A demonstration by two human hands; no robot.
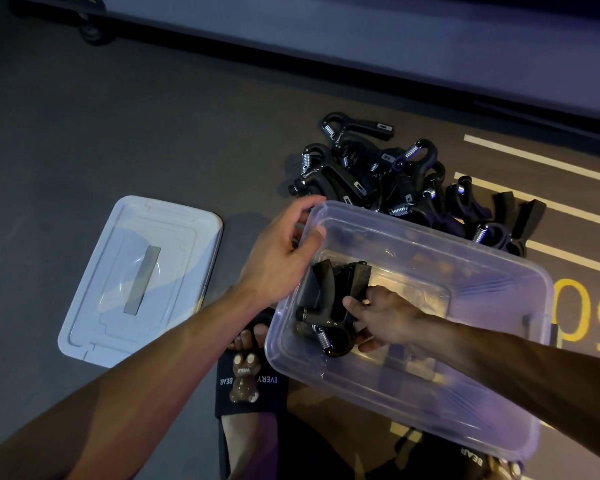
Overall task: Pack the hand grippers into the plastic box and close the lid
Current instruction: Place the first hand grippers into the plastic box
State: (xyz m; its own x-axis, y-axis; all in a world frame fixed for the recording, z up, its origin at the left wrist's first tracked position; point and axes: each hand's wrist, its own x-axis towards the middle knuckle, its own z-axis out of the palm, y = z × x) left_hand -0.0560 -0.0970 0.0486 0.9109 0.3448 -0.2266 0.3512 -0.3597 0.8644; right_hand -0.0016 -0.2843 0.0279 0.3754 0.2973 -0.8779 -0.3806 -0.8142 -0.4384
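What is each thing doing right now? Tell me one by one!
plastic box: open, tilted.
lid: off, flat on floor.
hand gripper in box: held.
pile of hand grippers: unpacked on floor.
left hand: gripping box rim.
right hand: holding gripper inside box.

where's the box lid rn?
Head view: the lid lies flat on the floor, left of the plastic box, beyond the left forearm and apart from the box.

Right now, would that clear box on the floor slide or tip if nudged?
The plastic box probably slides easily: thin-walled and nearly empty. It already sits tilted against a foot, so it may tip. The left hand gripping its rim likely steadies it.
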